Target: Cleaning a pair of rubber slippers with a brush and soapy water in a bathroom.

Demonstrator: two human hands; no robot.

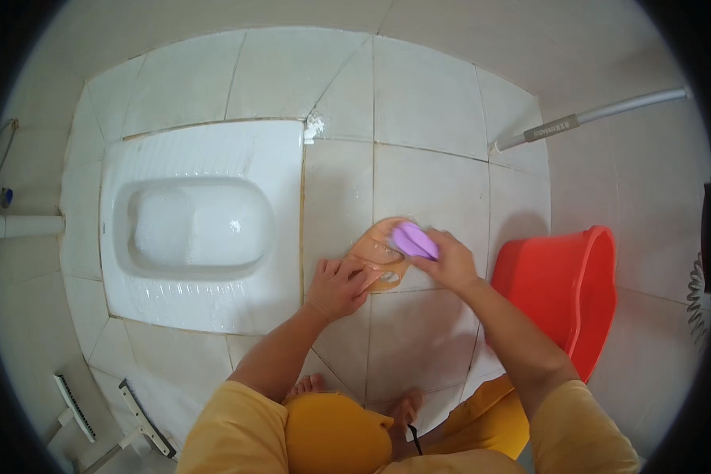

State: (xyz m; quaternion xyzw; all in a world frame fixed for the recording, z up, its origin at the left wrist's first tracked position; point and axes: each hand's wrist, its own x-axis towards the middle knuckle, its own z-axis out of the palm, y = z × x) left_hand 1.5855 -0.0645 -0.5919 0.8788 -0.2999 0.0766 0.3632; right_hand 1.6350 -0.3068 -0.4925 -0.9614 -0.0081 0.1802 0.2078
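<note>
An orange-tan slipper [371,251] with cut-out openings lies on the tiled floor in front of me. My left hand [338,289] is closed on its near left part, fingers bent over the edge. From the right, my right hand [453,264] grips a purple scrub brush [415,240] and holds it against the slipper's far right side. The brush's underside is hidden, so bristles cannot be made out. Wet, whitish streaks show on the slipper beside the brush.
A white squat toilet [288,237] is set into the floor on the left. Close to my right forearm stands a red plastic tub [521,268]. A grey pole [557,126] leans at the far right. Two floor cleaning tools, including a squeegee [147,419], rest at lower left.
</note>
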